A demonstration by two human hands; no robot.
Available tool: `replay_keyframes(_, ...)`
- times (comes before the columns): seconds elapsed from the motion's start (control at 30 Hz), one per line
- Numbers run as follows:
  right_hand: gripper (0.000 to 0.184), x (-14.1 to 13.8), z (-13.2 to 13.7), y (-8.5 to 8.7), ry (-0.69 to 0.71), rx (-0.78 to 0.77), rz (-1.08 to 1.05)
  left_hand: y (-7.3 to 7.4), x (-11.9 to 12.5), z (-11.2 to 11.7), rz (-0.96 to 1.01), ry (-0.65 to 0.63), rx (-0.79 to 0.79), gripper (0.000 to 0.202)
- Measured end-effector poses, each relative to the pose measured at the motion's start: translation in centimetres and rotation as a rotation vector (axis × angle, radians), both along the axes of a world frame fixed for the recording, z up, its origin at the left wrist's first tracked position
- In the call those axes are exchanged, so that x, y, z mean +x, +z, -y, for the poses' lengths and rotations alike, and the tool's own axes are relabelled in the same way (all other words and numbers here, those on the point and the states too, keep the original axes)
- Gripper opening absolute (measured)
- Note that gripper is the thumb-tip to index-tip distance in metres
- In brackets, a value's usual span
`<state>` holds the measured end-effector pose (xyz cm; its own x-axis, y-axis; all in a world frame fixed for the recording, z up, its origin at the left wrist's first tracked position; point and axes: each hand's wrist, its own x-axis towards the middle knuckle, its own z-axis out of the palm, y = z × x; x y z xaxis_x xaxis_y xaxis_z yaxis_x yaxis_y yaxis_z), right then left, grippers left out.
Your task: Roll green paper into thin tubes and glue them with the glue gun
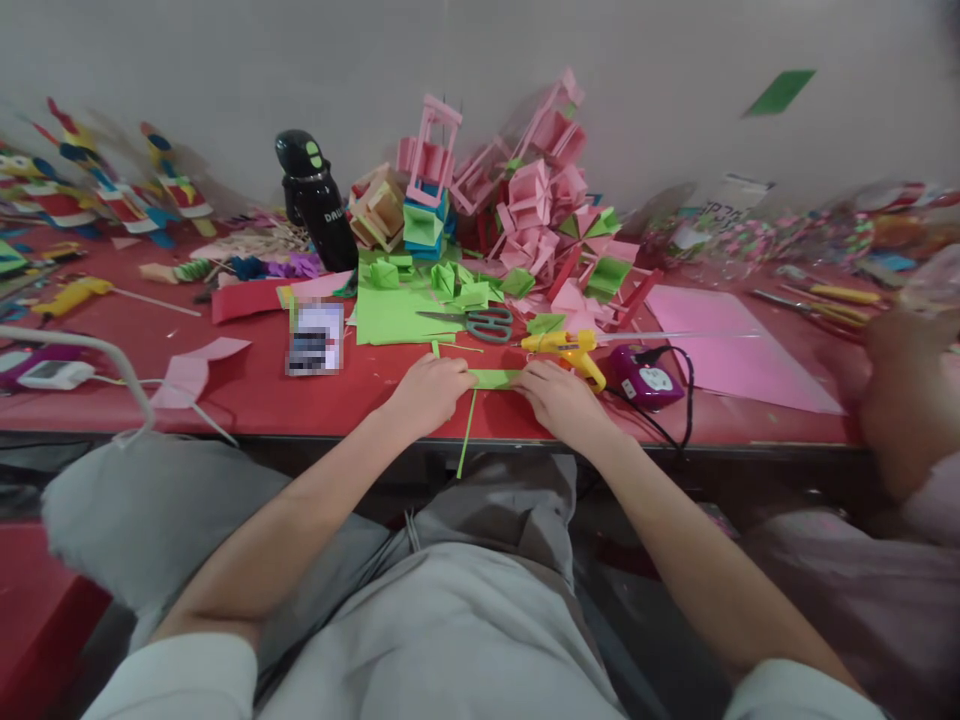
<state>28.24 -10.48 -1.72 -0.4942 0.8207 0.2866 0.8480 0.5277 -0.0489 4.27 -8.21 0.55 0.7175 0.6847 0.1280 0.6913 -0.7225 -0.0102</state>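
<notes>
A strip of light green paper (495, 379) lies across the red tabletop near its front edge. My left hand (435, 388) grips its left end with closed fingers, and my right hand (556, 390) pinches the right end. From beside my left hand a thin green paper sliver (466, 435) hangs down over the table edge. Just beyond are grey-handled scissors (487, 322), partly on a stack of green paper (394, 318). A yellow hot glue gun (562, 345) rests right behind my right hand.
Folded pink paper pieces (532, 195) pile up against the wall, with a black bottle (319, 205) to their left. A purple plug box (646, 378) with a black cord and pink sheets (742, 350) lie rightward. Another person's blurred arm (907, 400) is at far right.
</notes>
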Motion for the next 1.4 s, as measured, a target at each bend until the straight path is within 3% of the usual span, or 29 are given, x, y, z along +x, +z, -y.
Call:
replay_keyframes(0.3, 0.025, -0.3, -0.2, -0.7, -0.047, 0.061, 0.095, -1.1, 0.0, -0.4, 0.027, -0.033, 0.079, 0.031)
replay_keyframes(0.53, 0.034, -0.8, 0.2, 0.0, -0.031, 0.026, 0.09, -0.6, 0.3, -0.5, 0.015, -0.007, 0.054, 0.029)
replay_keyframes(0.93, 0.034, -2.0, 0.2, 0.1, -0.114, 0.016, 0.064, -0.8, 1.1, 0.7, -0.008, 0.102, 0.11, 0.027)
replay_keyframes(1.4, 0.039, -1.3, -0.4, 0.5, -0.053, 0.009, 0.109, -0.5, 0.7, -0.2, -0.003, 0.067, 0.102, 0.035)
